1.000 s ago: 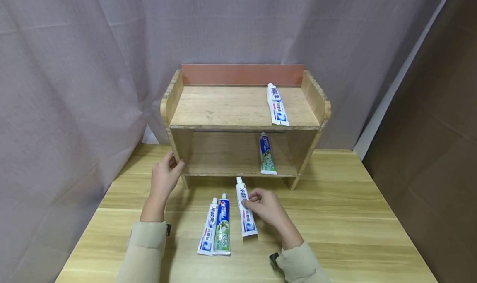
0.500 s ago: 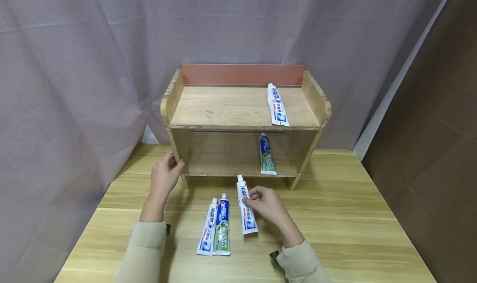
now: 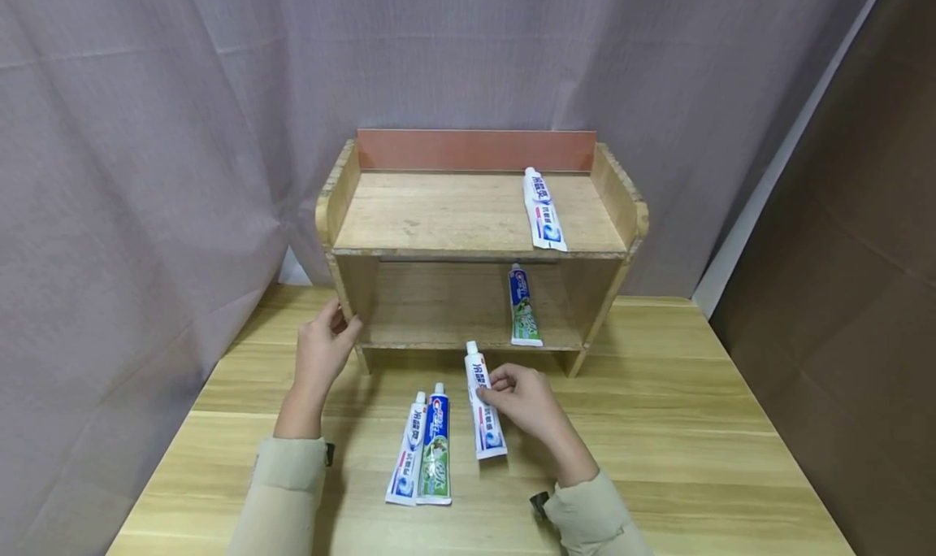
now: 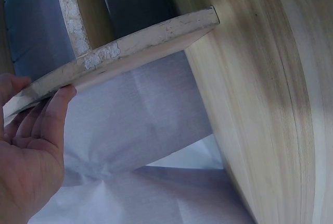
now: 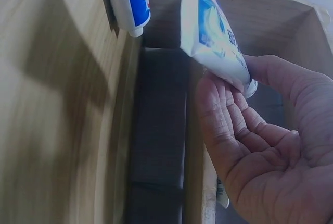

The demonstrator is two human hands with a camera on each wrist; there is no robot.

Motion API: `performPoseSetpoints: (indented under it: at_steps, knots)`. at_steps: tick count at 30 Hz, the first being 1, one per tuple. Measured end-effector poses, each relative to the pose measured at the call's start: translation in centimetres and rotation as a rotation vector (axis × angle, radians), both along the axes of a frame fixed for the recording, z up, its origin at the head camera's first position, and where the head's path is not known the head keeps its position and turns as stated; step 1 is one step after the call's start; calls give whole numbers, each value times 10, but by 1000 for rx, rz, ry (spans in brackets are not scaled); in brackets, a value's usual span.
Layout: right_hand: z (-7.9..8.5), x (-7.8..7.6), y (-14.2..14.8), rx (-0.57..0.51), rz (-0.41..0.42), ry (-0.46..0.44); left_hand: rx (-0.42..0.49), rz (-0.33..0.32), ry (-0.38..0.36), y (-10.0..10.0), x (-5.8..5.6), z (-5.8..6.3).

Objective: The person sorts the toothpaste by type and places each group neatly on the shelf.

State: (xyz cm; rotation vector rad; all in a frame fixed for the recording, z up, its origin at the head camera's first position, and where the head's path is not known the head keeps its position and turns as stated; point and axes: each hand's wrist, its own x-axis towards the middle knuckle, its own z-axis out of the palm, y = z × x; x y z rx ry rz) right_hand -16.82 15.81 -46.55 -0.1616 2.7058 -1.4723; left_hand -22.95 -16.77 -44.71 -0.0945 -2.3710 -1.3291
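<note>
My right hand [image 3: 528, 401] pinches a white toothpaste tube [image 3: 485, 414] between thumb and fingers, its cap pointing at the shelf and its body held above the table. In the right wrist view the same tube [image 5: 213, 31] slants up from the fingertips. With thumb and fingers my left hand [image 3: 322, 349] grips the left side panel of the wooden shelf [image 3: 439, 215]; the left wrist view shows the panel's edge [image 4: 145, 39] between them. Left of the held tube, a blue-green toothpaste tube [image 3: 435, 450] lies against another white toothpaste tube [image 3: 408, 454] on the table.
On the upper board, towards the right, lies a white toothpaste tube [image 3: 544, 210]. Below it a blue-green toothpaste tube [image 3: 524, 308] lies on the lower board. A grey curtain [image 3: 468, 52] hangs behind, and a brown panel [image 3: 834, 296] borders the table [image 3: 695, 442] on the right.
My right hand has moved the held white toothpaste tube slightly forward, towards the shelf. The left hand keeps its place on the side panel.
</note>
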Motion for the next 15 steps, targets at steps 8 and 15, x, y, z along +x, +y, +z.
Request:
performPoseSetpoints:
  at_steps: [8,15]
  knots:
    - [4,0,0,-13,-2,12,-1,-1,-3,0,0,0]
    - [6,0,1,-14,0,10,-9,5,-3,0,0,-2]
